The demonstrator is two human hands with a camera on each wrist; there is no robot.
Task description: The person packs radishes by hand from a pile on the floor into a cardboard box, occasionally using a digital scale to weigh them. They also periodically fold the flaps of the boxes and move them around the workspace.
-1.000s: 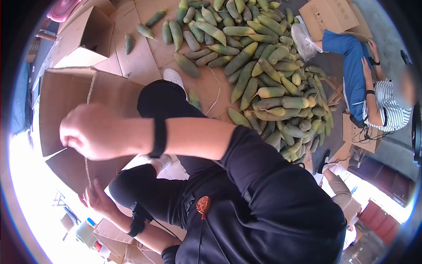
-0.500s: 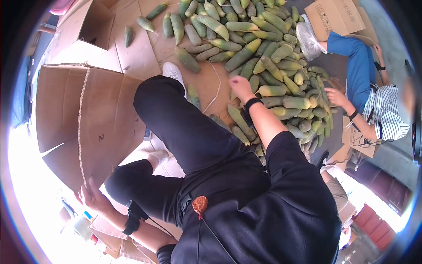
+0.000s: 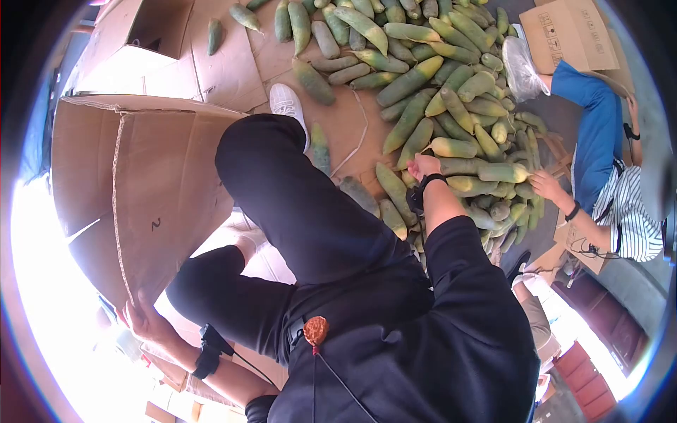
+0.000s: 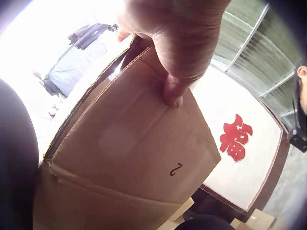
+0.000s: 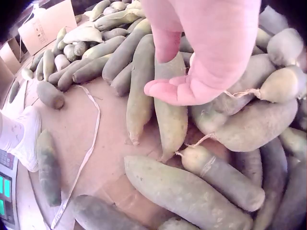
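Observation:
My left hand (image 3: 147,323) pinches the upper edge of a cardboard box (image 3: 169,169) at the left. In the left wrist view its thumb presses the outer face of a flap (image 4: 120,129) marked with a 2, the other fingers behind it. My right hand (image 3: 425,167) is over a heap of green radishes (image 3: 405,77). The right wrist view shows its fingers bent, with a gap between thumb and fingers, above a long radish (image 5: 171,115). Nothing shows gripped in it. Thin root tails stick out of several radishes around it.
A seated person's hand (image 3: 546,185) reaches the heap from the right, near another carton (image 3: 571,35). An open box (image 3: 159,28) stands at the upper left. A pale strip (image 5: 88,148) lies on the cardboard floor. A scale display (image 5: 5,191) shows beside my shoe (image 5: 26,139).
My right hand has swung from over the box at the left across to the radish heap. The left hand stays on the box edge. The other person's hand has reached to the heap.

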